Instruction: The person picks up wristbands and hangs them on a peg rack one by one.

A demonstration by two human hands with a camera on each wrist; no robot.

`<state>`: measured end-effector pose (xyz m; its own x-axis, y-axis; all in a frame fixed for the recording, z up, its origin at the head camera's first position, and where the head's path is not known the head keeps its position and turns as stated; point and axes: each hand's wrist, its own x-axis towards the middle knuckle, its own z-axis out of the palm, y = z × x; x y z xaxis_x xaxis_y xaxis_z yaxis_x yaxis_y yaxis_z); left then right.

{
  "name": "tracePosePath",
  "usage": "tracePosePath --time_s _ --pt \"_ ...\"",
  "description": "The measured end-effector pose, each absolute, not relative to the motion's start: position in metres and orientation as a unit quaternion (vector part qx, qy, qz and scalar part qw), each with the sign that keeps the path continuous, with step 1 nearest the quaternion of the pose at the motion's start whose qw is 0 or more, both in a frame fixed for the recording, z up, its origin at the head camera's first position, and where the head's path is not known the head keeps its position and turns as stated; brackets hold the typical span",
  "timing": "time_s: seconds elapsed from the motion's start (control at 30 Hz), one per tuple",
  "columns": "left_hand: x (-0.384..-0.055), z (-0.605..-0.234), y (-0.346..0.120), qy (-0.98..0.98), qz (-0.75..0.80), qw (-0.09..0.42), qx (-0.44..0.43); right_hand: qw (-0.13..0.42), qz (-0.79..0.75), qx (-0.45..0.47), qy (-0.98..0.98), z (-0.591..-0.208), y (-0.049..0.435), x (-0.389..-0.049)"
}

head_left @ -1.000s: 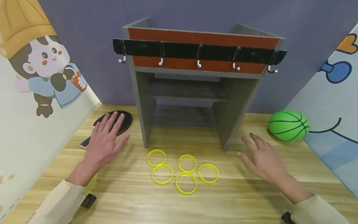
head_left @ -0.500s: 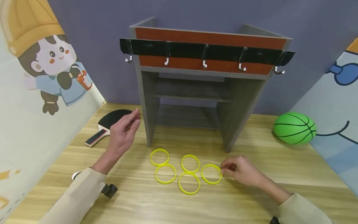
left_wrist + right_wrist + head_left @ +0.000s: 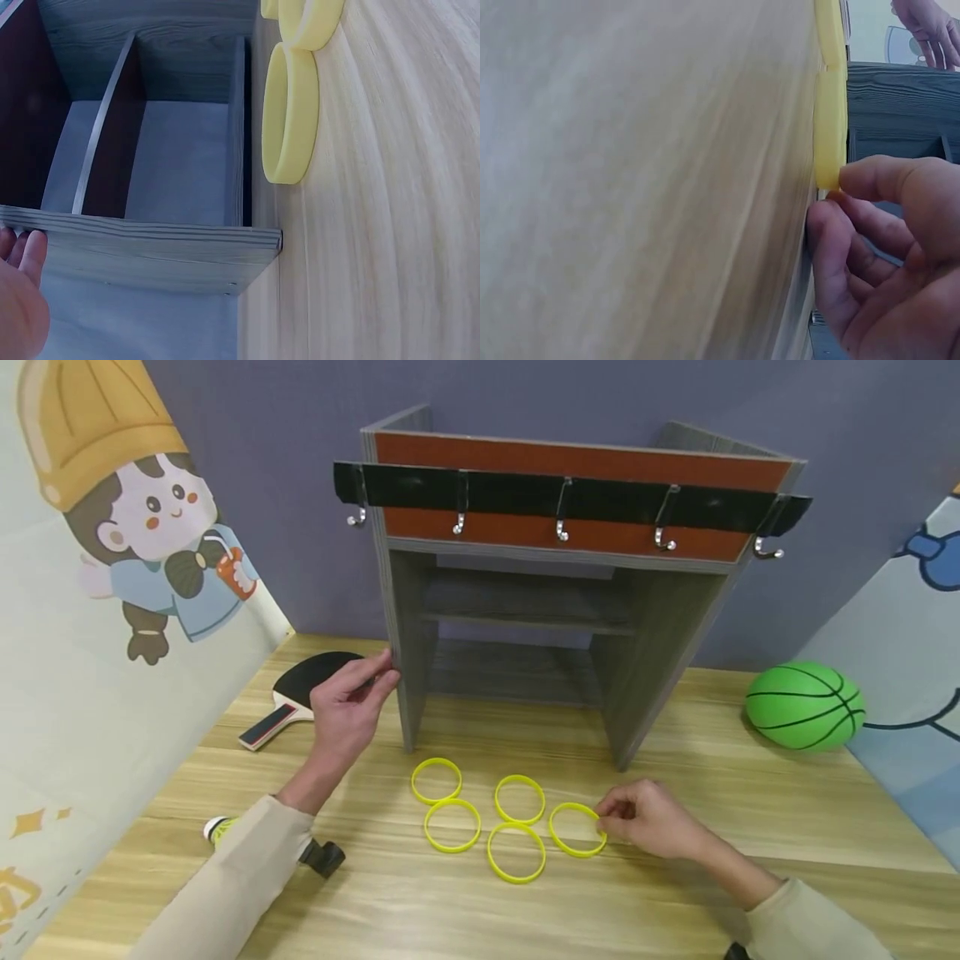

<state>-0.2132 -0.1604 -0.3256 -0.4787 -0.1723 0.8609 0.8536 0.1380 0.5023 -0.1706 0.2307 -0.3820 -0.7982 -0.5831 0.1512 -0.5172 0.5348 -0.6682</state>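
Several thin yellow rings lie flat on the wooden table in front of a grey shelf unit [image 3: 408, 693]. My right hand [image 3: 652, 818] pinches the right edge of the rightmost yellow ring [image 3: 555, 835]; in the right wrist view the thumb [image 3: 866, 178] and fingertips meet at the end of the ring [image 3: 829, 135]. My left hand [image 3: 348, 706] is at the unit's left side panel, its fingertips against the outer face near the front edge. The left wrist view shows those fingers [image 3: 31, 255] fairly straight along the panel [image 3: 165, 251].
Across the unit's top front runs a black rail [image 3: 510, 491] with several silver hooks. A table tennis paddle [image 3: 300, 681] lies at the left, partly behind my left hand. A green ball [image 3: 806, 706] sits at the right by the wall. A yellow-and-white object [image 3: 217, 828] shows beside my left sleeve.
My left hand has moved right from over the paddle to the unit's side panel. My right hand has come down and left from near the ball to the rightmost ring, its fingers drawn together.
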Motion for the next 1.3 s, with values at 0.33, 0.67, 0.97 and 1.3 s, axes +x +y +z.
tracePosePath --time_s 0.33,0.67,0.97,1.3 --pt "-0.216 -0.325 -0.157 -0.607 -0.618 0.426 -0.262 0.100 -0.439 -0.214 0.867 -0.380 0.234 -0.170" --pt "-0.221 -0.331 -0.163 -0.603 -0.621 0.434 -0.249 0.164 -0.527 -0.163 0.818 -0.372 0.252 -0.175" --pt "-0.206 -0.317 -0.159 -0.621 -0.619 0.416 -0.239 0.110 -0.603 -0.204 0.763 -0.346 0.258 -0.183" --pt "-0.201 -0.313 -0.158 -0.657 -0.592 0.423 -0.200 0.078 -0.708 -0.153 0.684 -0.323 0.243 -0.188"
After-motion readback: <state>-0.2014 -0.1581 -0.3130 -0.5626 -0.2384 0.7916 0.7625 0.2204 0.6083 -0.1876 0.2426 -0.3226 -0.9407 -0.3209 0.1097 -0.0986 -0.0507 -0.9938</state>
